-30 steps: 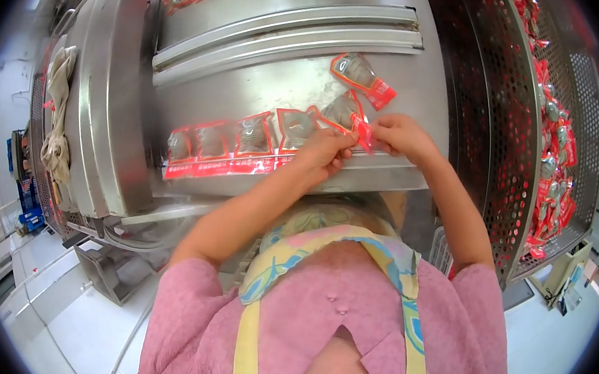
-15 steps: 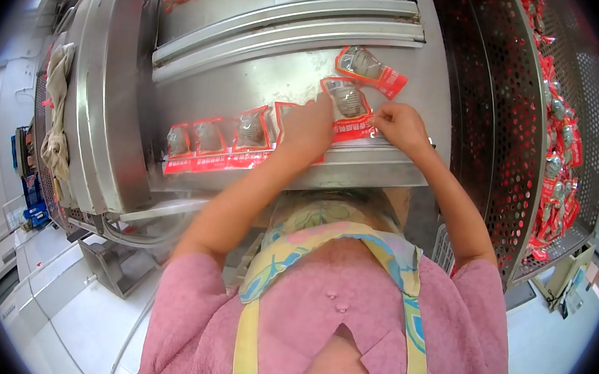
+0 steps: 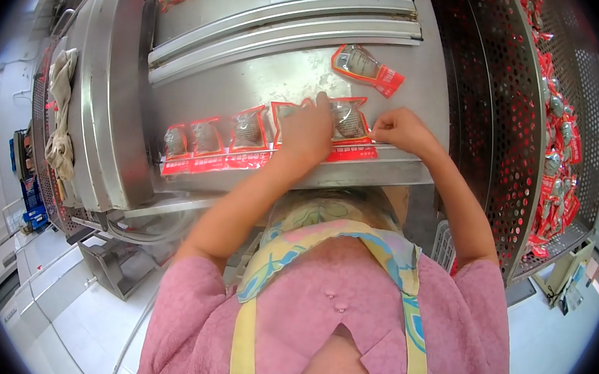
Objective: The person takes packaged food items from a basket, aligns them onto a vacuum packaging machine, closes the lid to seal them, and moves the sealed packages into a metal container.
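Steel counter (image 3: 251,85) at 12 o'clock; perforated bin (image 3: 516,204) w/ red pkts (image 3: 553,168), 3 o'clock. Pouch row (image 3: 248,130), approx 9–1 o'clock. L hand (image 3: 307,130) over row, fingers part-hidden, can't tell grip. R hand (image 3: 404,130): fingers narrow, pinching end pouch (image 3: 350,122) at 3 o'clock edge. Loose pouch (image 3: 358,62) at 12 o'clock from it.

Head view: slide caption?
Left hand over a row of red-edged packets on a metal table, right hand at row's end.

We see red-bordered packets (image 3: 248,130) with greyish contents (image 3: 205,137) and white-lettered red strips (image 3: 247,160); we wear a pink top (image 3: 191,312) and an apron (image 3: 342,225) patterned in blue and yellow; our worktop (image 3: 266,79) is shiny silver-grey; the cloth (image 3: 62,112) is cream; the floor (image 3: 93,304) looks white
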